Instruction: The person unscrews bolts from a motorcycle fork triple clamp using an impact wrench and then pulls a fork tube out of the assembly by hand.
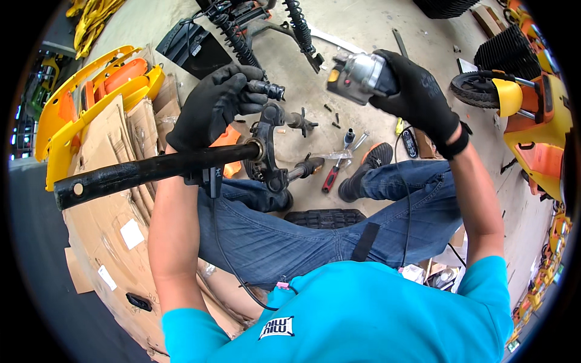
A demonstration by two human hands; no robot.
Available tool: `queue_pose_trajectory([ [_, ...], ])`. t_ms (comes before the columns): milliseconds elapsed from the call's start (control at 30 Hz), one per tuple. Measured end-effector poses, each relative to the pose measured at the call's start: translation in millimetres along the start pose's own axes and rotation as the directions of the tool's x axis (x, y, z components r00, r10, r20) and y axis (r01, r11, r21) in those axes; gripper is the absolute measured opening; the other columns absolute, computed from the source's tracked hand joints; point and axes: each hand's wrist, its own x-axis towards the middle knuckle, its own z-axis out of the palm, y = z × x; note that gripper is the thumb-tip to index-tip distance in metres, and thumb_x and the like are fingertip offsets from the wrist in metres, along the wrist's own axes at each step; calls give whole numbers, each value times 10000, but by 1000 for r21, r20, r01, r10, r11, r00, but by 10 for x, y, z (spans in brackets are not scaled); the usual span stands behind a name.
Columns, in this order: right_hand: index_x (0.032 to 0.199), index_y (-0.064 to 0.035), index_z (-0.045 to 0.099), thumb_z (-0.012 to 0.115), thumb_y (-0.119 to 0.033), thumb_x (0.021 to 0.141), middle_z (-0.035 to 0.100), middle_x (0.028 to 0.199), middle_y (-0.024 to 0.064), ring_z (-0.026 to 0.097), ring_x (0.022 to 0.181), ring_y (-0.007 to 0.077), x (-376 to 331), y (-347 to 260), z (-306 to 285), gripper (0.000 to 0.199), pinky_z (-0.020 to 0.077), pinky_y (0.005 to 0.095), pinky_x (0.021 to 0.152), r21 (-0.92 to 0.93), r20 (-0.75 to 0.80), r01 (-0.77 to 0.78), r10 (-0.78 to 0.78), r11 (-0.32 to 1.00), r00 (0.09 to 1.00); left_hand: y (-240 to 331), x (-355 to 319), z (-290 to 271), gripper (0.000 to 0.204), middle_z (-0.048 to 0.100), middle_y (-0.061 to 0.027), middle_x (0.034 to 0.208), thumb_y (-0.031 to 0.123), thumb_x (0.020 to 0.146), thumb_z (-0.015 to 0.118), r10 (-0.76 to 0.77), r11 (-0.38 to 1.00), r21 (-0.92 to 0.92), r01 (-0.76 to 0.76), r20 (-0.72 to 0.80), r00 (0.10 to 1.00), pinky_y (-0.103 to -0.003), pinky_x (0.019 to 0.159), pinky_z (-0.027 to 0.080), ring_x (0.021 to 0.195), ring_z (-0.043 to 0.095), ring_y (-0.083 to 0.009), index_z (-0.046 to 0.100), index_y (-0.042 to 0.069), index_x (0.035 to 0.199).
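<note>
Over the concrete floor (423, 33), left hand (215, 103) closed on a short dark cylinder (266, 89); right hand (417, 91) gripping a blurred power tool (363, 75). Black tube (151, 169) and metal clamp (264, 142) below the cylinder. Step, judged: readying tool and part. Next move seemingly calls for steady alignment, both grips kept firm.

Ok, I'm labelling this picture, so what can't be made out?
Head view:
Silver tool: blurred, partly hidden by the right fingers.
Dark cylindrical part: one end hidden by the left fingers.
Sprung frame: cut off by the top edge.
Dark floor bits: too small to identify.
</note>
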Motion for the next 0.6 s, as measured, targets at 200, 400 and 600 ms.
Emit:
queue_pose_trajectory([
  [200, 1327, -10, 525, 817, -139, 680, 651, 1143, 217, 661, 1041, 350, -126, -702, -31, 722, 519, 382, 909, 107, 69, -38, 31, 994, 997, 30, -34, 87, 291, 651, -99, 1037, 133, 1003, 565, -10, 994, 105, 16, -63, 998, -272, 759, 552, 897, 653, -146, 518, -1, 1257],
  [400, 1334, -12, 506, 833, -191, 707, 652, 1128, 218, 662, 1016, 366, -159, -791, 232, 730, 530, 399, 878, 114, 30, -2, -2, 993, 1000, 66, -95, 135, 312, 651, -106, 1045, 117, 1016, 535, 35, 999, 17, -35, 7, 999, -259, 752, 526, 848, 623, -125, 517, -20, 1296],
  [600, 1342, -17, 500, 837, -214, 718, 653, 1123, 217, 661, 1009, 372, -134, -831, 210, 737, 532, 404, 868, 57, 4, 37, -37, 998, 999, 68, -115, 130, 312, 651, -102, 1046, 130, 1021, 531, 21, 998, 62, -22, 8, 1000, -267, 759, 525, 863, 625, -128, 528, -24, 1292],
])
